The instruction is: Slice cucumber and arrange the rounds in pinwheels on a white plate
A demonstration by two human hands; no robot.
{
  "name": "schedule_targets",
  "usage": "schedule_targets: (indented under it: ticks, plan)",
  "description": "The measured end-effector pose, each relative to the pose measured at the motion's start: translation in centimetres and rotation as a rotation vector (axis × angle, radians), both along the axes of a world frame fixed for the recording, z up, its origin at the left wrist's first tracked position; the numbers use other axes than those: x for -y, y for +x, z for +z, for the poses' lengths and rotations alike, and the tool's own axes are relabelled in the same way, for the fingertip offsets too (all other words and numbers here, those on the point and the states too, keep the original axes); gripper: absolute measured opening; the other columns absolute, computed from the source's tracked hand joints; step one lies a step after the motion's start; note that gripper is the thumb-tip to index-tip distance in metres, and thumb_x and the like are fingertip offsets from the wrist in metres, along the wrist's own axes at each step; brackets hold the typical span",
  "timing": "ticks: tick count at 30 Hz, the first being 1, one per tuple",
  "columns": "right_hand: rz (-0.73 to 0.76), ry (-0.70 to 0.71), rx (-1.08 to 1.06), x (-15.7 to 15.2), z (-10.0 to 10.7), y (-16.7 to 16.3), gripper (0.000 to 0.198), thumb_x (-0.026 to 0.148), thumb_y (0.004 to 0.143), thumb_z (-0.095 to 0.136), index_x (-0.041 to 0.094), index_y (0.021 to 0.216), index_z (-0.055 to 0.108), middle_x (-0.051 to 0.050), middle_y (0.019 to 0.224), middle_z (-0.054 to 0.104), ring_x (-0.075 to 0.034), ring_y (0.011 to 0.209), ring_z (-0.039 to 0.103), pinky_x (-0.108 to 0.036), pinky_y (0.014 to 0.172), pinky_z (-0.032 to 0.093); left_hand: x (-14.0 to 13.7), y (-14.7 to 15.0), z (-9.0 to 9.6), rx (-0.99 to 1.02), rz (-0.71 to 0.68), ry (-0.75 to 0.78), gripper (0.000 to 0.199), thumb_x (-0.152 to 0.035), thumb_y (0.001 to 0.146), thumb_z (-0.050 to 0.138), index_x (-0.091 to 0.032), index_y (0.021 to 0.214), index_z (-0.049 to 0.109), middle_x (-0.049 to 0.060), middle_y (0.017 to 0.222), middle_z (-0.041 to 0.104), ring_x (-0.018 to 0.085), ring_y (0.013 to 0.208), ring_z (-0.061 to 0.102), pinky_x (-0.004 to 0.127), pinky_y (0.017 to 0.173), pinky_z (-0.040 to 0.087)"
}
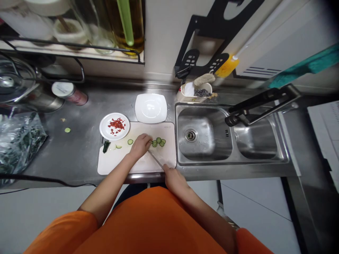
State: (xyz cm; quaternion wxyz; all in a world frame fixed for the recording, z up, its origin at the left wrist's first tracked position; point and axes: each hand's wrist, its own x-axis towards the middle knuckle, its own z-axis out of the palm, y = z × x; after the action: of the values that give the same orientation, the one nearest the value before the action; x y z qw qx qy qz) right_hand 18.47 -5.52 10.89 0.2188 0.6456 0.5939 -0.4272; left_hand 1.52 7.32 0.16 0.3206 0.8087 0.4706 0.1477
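My right hand (175, 179) is wrapped around the handle of a knife (155, 158), whose blade slants up and left across the white cutting board (113, 165). Just beyond the blade tip, my left hand (141, 144) has its fingers pinched together. A green edge of a cucumber slice shows at its fingertips; the rest is hidden. Several cucumber slices (159, 141) lie bunched to the right of those fingers. On the board's left side are a single cucumber round (130, 141), thin pale-green pieces (118, 146) and a dark green cucumber end (106, 146).
A white plate of red chopped pieces (102, 127) overlaps the board's upper left corner. Behind the board stands a square white dish (150, 107). The sink (203, 160) is to the right. Leftward are a lidded jar (76, 97), a stray slice (67, 130) and a plastic bag (21, 141).
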Motion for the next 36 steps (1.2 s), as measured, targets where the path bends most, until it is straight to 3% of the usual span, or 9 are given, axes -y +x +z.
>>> schedule_targets:
  ticks: [5, 8, 12, 17, 21, 24, 30, 36]
  plan:
    - [0.016, 0.005, -0.009, -0.2, 0.0, 0.1, 0.038, 0.007, 0.081, 0.033, 0.02, 0.115, 0.046, -0.011, 0.094, 0.062, -0.024, 0.089, 0.06, -0.029, 0.067, 0.039, 0.3, -0.9, 1.2, 0.038, -0.005, -0.065, 0.016, -0.02, 0.082, 0.048, -0.02, 0.088, 0.063, 0.005, 0.082, 0.063, 0.018, 0.083, 0.057, 0.033, 0.08, 0.047]
    - [0.025, 0.009, 0.001, -0.3, 0.1, 0.2, 0.037, 0.008, 0.083, 0.032, 0.02, 0.115, 0.046, -0.011, 0.093, 0.063, -0.024, 0.088, 0.061, -0.03, 0.067, 0.039, 0.2, -2.5, 2.1, 0.074, -0.018, -0.116, 0.02, -0.022, 0.084, 0.046, -0.02, 0.09, 0.065, 0.005, 0.09, 0.065, 0.017, 0.087, 0.059, 0.032, 0.082, 0.048]
    - [0.024, 0.008, 0.033, -0.5, 0.3, 0.5, 0.034, 0.01, 0.084, 0.033, 0.02, 0.114, 0.047, -0.011, 0.092, 0.063, -0.024, 0.086, 0.061, -0.029, 0.065, 0.039, -0.6, -4.5, 3.0, 0.063, -0.15, -0.192, 0.028, -0.021, 0.084, 0.043, -0.021, 0.096, 0.067, 0.006, 0.101, 0.067, 0.017, 0.094, 0.061, 0.033, 0.088, 0.048]
    - [0.034, 0.0, 0.059, -0.9, 0.3, 0.8, 0.034, 0.008, 0.085, 0.034, 0.019, 0.114, 0.047, -0.011, 0.092, 0.064, -0.023, 0.085, 0.061, -0.027, 0.064, 0.039, -1.1, -4.5, 2.8, 0.082, -0.226, -0.125, 0.029, -0.02, 0.086, 0.042, -0.023, 0.098, 0.067, 0.005, 0.103, 0.068, 0.017, 0.1, 0.06, 0.034, 0.093, 0.047]
    - [0.036, 0.011, 0.062, -1.0, 0.1, 0.6, 0.037, 0.007, 0.084, 0.033, 0.019, 0.117, 0.046, -0.011, 0.093, 0.064, -0.023, 0.085, 0.062, -0.028, 0.064, 0.039, 0.5, -4.0, 1.9, 0.049, 0.0, 0.033, 0.028, -0.026, 0.086, 0.048, -0.02, 0.11, 0.062, 0.008, 0.108, 0.065, 0.02, 0.104, 0.057, 0.036, 0.095, 0.044]
    - [0.033, 0.018, 0.063, -1.0, 0.0, 0.5, 0.038, 0.006, 0.083, 0.033, 0.019, 0.117, 0.046, -0.011, 0.092, 0.064, -0.023, 0.084, 0.062, -0.028, 0.065, 0.04, 2.2, -4.0, 0.9, -0.045, 0.195, 0.087, 0.029, -0.031, 0.083, 0.055, -0.018, 0.109, 0.061, 0.01, 0.099, 0.065, 0.023, 0.097, 0.057, 0.038, 0.09, 0.046]
    - [0.036, 0.029, 0.068, -1.3, -0.1, 0.0, 0.038, 0.005, 0.081, 0.034, 0.018, 0.115, 0.046, -0.01, 0.091, 0.064, -0.024, 0.086, 0.063, -0.029, 0.065, 0.041, 3.6, -3.4, -0.7, -0.074, 0.3, 0.082, 0.021, -0.028, 0.084, 0.051, -0.017, 0.097, 0.065, 0.009, 0.087, 0.065, 0.022, 0.087, 0.057, 0.035, 0.083, 0.046]
    - [0.038, 0.107, 0.073, -1.9, -0.2, -1.6, 0.04, 0.004, 0.082, 0.034, 0.018, 0.118, 0.043, -0.011, 0.094, 0.064, -0.024, 0.091, 0.063, -0.029, 0.068, 0.043, 3.8, -2.7, -0.7, -0.03, 0.374, 0.063, 0.019, -0.026, 0.082, 0.053, -0.018, 0.093, 0.066, 0.007, 0.087, 0.068, 0.02, 0.085, 0.06, 0.032, 0.082, 0.047]
